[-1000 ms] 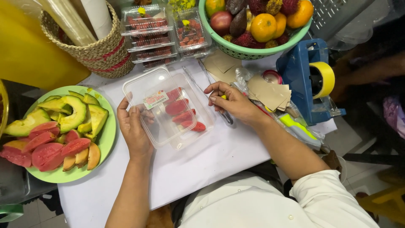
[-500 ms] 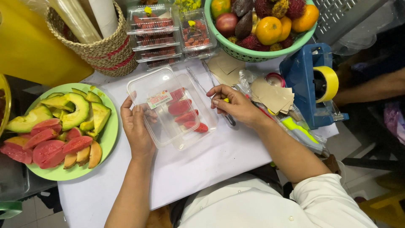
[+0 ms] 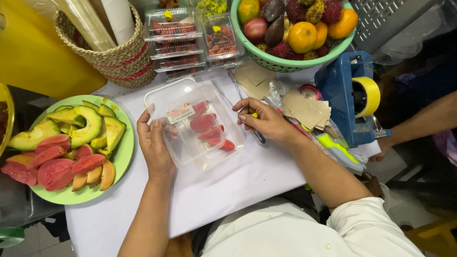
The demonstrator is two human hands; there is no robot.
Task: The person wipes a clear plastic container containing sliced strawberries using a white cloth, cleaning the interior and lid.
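Surroundings: green plate (image 3: 124, 157) of cut fruit left; fruit basin (image 3: 285, 62), tape dispenser (image 3: 350, 97) right.
Clear box (image 3: 193, 121): centre, red slices inside.
Left hand (image 3: 154, 143): pressing box lid.
Right hand (image 3: 264, 121): pinching tongs (image 3: 235, 107) beside box.

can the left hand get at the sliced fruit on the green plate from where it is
Probably yes. The left hand rests on the clear plastic container, and the green plate of sliced fruit lies just beside it on the table, uncovered, with nothing between them.
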